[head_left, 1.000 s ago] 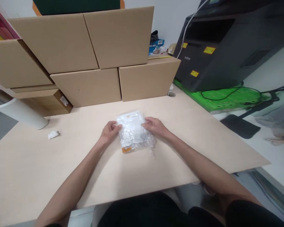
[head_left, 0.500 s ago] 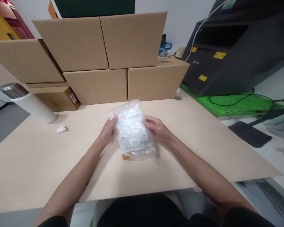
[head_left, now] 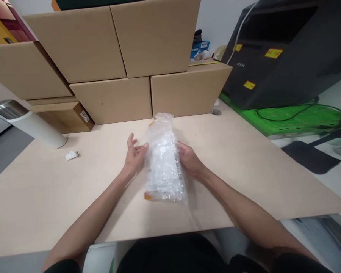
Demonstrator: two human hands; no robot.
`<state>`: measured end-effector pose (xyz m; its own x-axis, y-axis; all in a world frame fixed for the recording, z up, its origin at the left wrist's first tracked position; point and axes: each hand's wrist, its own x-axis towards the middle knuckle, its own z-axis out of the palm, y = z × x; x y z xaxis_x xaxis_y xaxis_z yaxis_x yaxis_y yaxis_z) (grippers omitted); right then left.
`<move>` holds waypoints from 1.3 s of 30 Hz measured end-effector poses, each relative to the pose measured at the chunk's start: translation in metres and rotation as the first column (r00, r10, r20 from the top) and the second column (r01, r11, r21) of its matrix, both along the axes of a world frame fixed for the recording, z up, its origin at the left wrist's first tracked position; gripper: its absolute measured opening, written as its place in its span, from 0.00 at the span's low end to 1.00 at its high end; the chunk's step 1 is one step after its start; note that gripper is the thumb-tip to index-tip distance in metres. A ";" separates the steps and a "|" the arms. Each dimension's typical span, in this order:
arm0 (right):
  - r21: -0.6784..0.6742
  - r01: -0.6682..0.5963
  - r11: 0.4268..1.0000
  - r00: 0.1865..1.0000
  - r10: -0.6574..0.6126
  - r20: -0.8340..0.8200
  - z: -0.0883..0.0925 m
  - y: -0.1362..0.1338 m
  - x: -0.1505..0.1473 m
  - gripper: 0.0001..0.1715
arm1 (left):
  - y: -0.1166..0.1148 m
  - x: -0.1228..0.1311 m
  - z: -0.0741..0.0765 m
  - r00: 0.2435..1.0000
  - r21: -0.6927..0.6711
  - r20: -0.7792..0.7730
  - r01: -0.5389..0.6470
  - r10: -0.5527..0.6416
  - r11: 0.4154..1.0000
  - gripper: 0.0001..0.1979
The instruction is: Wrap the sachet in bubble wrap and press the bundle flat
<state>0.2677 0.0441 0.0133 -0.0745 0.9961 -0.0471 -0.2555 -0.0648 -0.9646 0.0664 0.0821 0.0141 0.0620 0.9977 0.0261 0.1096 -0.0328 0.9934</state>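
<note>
A bubble-wrapped package (head_left: 164,163) is in front of me over the middle of the table, tilted. Through the clear wrap shows something flat and white with faint print that I cannot read. Bits of orange tape are at its lower left corner and near its top. My right hand (head_left: 189,157) grips its right edge, with some fingers hidden behind it. At the left edge, my left hand (head_left: 135,157) has its fingers apart and raised, the thumb side just touching the wrap.
Cardboard boxes (head_left: 110,100) are stacked along the back of the table (head_left: 102,204). A white bottle (head_left: 39,131) with a metal cap and a crumpled scrap (head_left: 72,155) lie to the left. A dark Brother machine (head_left: 272,72) stands on a green surface (head_left: 301,119) at the right.
The package has turned a little and its lower end sits nearer to me. My left hand has loosened and spread its fingers; my right hand stays on the right edge.
</note>
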 end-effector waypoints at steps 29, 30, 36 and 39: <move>-0.168 0.221 0.961 0.975 -0.212 0.072 0.002 0.031 0.056 0.22 | -0.071 -0.050 -0.004 0.457 0.264 -0.888 0.427 0.046 0.865 0.32; -0.177 0.230 0.957 0.973 -0.221 0.072 0.000 0.032 0.057 0.22 | -0.073 -0.045 -0.004 0.420 0.282 -0.905 0.465 0.072 0.839 0.26; -0.203 0.280 0.938 0.958 -0.258 0.125 -0.002 0.036 0.062 0.21 | -0.076 -0.074 -0.005 0.633 0.497 -0.709 0.136 0.311 0.857 0.07; -0.205 0.292 0.934 0.950 -0.259 0.175 -0.001 0.036 0.067 0.20 | -0.087 -0.112 -0.008 0.732 0.484 -0.449 -0.283 0.512 0.828 0.13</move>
<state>0.3351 0.0804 0.0127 0.2256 0.9381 -0.2628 -0.1554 -0.2316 -0.9603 -0.0454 -0.0054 0.0056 -0.2208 0.8522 0.4744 0.7049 -0.1968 0.6815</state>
